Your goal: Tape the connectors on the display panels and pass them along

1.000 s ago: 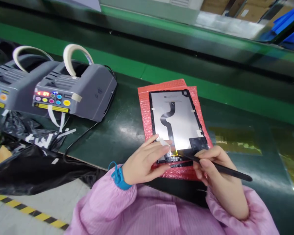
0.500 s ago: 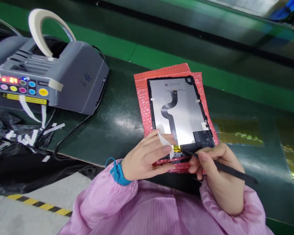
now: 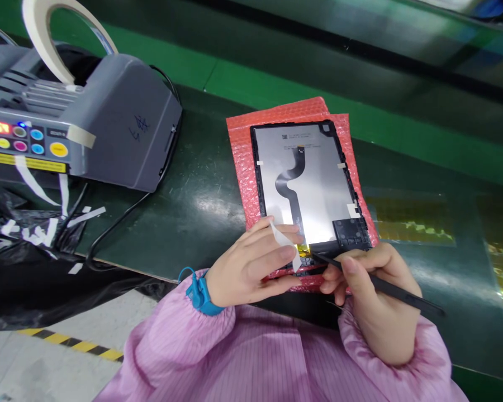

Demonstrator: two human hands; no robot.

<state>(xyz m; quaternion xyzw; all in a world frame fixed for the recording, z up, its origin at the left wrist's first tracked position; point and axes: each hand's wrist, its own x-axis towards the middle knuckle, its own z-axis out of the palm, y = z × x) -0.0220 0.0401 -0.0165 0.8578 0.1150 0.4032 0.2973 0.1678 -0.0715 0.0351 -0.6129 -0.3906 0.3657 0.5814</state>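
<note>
A tablet screen panel [image 3: 318,190] with a silver back and black frame lies on red bubble wrap [image 3: 238,162]. A curved black ribbon cable [image 3: 283,185] runs down it to yellow tape [image 3: 303,249] near the lower edge. My left hand [image 3: 251,262] rests over the panel's lower left corner, with a white tape strip [image 3: 283,240] held at its fingers beside the yellow tape. In my right hand [image 3: 379,296] are black tweezers [image 3: 402,291], whose tip reaches the right side of the yellow tape.
A grey tape dispenser [image 3: 121,123] with a cream tape roll [image 3: 46,44] stands at the left, its cable on the green table [image 3: 201,223]. White tape scraps [image 3: 46,231] lie on black plastic below it. Amber film sheets [image 3: 414,218] lie at the right.
The view has shifted slightly, so the dispenser sits farther left and higher. Both hands keep nearly the same pose, with the tape strip and tweezers still held.
</note>
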